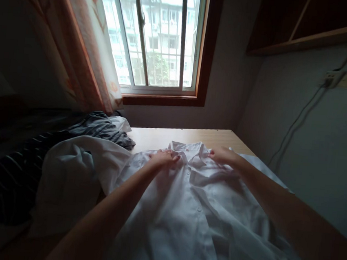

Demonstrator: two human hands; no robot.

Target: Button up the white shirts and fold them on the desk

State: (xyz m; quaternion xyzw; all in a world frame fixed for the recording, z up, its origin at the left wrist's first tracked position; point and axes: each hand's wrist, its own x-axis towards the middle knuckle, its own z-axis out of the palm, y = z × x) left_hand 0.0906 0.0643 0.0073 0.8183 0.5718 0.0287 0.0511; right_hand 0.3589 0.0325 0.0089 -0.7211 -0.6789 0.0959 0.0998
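Observation:
A white button-up shirt (181, 204) lies front side up on a light wooden table (157, 137), its collar toward the far edge. My left hand (165, 158) rests on the shirt just left of the collar, palm down with the fingers somewhat spread. At the right shoulder of the shirt is my right hand (222, 155), with thumb and fingers together at the cloth; the fold it touches is partly hidden. One white sleeve spreads out to the left, and the buttons run down the middle.
Dark striped clothes (12, 176) and a grey garment (100, 129) are heaped at the left. Behind the table are a window (158, 34) and a curtain (78, 35). A shelf (317, 37) and a socket with a cable (330, 79) are on the right wall.

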